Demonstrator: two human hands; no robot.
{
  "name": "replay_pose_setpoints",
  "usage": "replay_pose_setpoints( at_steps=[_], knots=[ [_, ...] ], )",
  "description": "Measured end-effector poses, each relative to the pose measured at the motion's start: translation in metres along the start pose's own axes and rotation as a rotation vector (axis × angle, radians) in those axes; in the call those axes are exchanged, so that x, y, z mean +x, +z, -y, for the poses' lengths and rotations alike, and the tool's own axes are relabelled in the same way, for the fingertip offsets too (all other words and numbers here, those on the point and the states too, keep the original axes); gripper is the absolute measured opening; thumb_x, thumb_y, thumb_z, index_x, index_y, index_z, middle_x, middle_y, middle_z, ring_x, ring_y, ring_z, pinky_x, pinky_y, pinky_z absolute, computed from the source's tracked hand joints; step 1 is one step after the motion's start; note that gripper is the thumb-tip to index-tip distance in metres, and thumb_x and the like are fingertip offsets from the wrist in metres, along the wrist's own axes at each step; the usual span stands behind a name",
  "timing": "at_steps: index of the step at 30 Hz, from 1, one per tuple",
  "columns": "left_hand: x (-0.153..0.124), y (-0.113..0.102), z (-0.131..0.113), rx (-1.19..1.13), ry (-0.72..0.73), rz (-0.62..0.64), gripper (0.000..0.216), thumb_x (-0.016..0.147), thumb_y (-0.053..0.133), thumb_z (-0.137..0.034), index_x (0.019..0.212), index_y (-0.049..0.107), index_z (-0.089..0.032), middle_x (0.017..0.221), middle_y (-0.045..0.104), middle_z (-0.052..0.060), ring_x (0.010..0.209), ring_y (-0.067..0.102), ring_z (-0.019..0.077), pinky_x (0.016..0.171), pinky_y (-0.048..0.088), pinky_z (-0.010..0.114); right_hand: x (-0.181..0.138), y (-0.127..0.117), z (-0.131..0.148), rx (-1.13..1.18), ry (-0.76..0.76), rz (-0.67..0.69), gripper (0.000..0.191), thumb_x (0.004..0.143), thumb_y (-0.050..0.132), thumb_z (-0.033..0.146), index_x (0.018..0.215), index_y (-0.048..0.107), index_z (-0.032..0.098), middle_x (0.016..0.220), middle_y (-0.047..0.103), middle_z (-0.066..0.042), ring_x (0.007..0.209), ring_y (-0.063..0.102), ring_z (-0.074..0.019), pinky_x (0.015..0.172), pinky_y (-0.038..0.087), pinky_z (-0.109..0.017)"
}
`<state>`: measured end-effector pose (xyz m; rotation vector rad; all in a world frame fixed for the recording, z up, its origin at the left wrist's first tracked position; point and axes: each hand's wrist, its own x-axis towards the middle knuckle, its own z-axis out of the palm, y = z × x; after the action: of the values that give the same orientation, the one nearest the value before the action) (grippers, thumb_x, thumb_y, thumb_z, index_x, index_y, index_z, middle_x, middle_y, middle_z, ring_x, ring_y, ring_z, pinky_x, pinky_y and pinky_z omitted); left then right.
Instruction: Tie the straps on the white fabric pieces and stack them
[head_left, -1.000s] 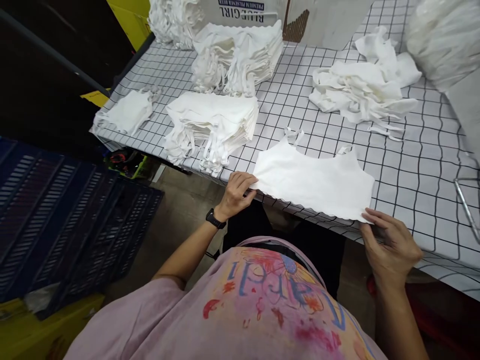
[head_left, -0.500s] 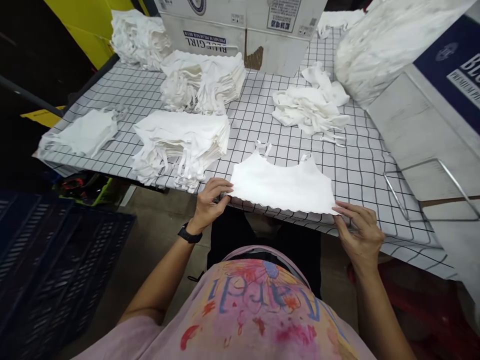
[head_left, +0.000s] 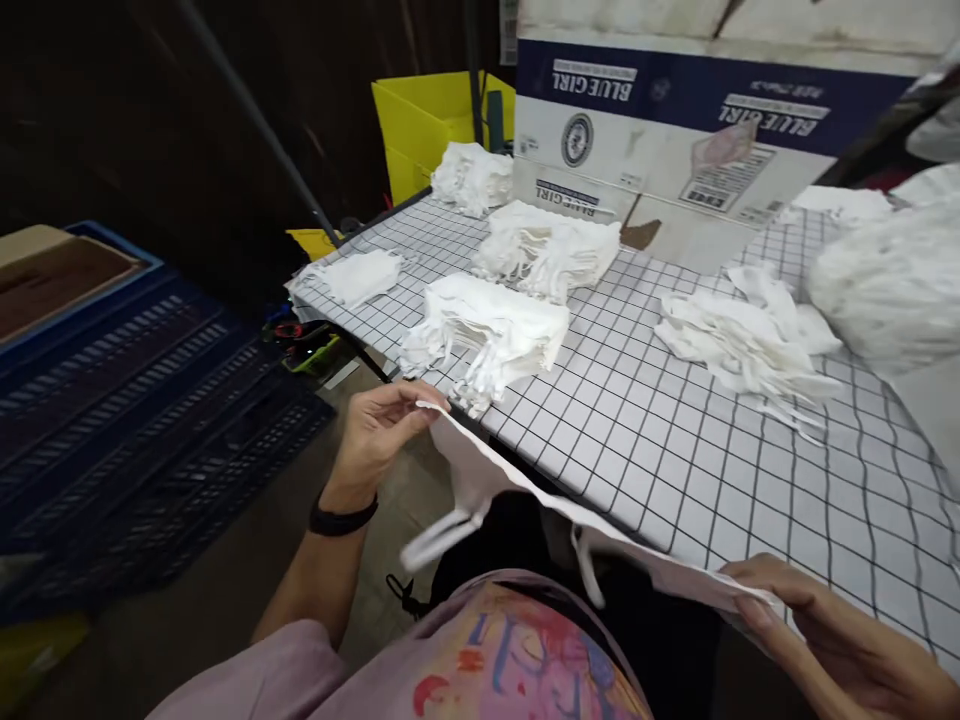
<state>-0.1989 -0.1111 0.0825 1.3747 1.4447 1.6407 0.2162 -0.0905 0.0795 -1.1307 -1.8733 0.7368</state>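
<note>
A white strappy camisole top (head_left: 517, 470) hangs stretched between my two hands, just off the table's front edge, its straps dangling down. My left hand (head_left: 382, 430) pinches one end of its scalloped hem between thumb and fingers. At the other end my right hand (head_left: 817, 620) grips the opposite corner of the hem. Close beyond my left hand lies a neat stack of white tops (head_left: 495, 320), straps toward me. Behind it sits a second stack (head_left: 555, 240). To the right, a loose heap of white tops (head_left: 750, 330) lies on the checked cloth (head_left: 615, 420).
Blue plastic crates (head_left: 150, 420) stand on the floor at left. A printed cardboard box (head_left: 675, 150) rises at the table's back, with a yellow bin (head_left: 420, 120) beside it. A flat white piece (head_left: 360, 275) and another stack (head_left: 472, 175) lie at the left side. A bulging white bag (head_left: 892, 280) is at right.
The top has been lifted off the table and turned over, so its straps now hang down. Both hands kept their hold on it. My view has swung left.
</note>
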Motion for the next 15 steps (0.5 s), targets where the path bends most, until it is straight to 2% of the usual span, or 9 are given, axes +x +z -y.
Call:
replay_pose_setpoints(
  at_steps=[3,9,12,15],
  knots=[
    [0.002,-0.031,-0.003,0.062,0.022,-0.154,0.007,0.081,0.082,-0.029,0.081,0.078,-0.023,0.084,0.075,0.006,0.083,0.071,0.0229,0.071,0.058,0.035,0.028,0.017,0.001,0.091,0.046,0.203,0.015,0.085,0.075,0.041,0.096,0.080,0.032,0.081,0.077,-0.004,0.068,0.074,-0.0272,0.050,0.060,-0.031],
    [0.022,-0.077,-0.004,0.105,0.025,-0.453,0.018,0.073,0.085,-0.032,0.083,0.076,-0.021,0.080,0.071,0.002,0.070,0.066,0.0156,0.065,0.057,0.028,0.082,0.071,0.017,0.190,0.033,0.315,0.016,0.087,0.076,0.040,0.089,0.077,0.024,0.082,0.076,-0.004,0.071,0.074,-0.0226,0.060,0.061,-0.027],
    [0.055,-0.097,-0.004,0.100,0.070,-0.541,0.022,0.069,0.088,-0.032,0.082,0.074,-0.021,0.078,0.070,0.001,0.067,0.064,0.0129,0.064,0.055,0.025,0.122,0.100,0.029,0.305,0.059,0.354,0.021,0.088,0.076,0.042,0.087,0.076,0.022,0.079,0.073,-0.005,0.072,0.071,-0.0201,0.064,0.060,-0.027],
    [0.113,-0.110,0.007,0.136,0.112,-0.545,0.024,0.067,0.089,-0.033,0.079,0.073,-0.020,0.075,0.069,0.000,0.066,0.062,0.0123,0.063,0.054,0.024,0.170,0.130,0.029,0.434,0.117,0.301,0.025,0.086,0.078,0.044,0.084,0.074,0.020,0.072,0.068,-0.003,0.068,0.064,-0.0155,0.062,0.056,-0.025]
  ],
)
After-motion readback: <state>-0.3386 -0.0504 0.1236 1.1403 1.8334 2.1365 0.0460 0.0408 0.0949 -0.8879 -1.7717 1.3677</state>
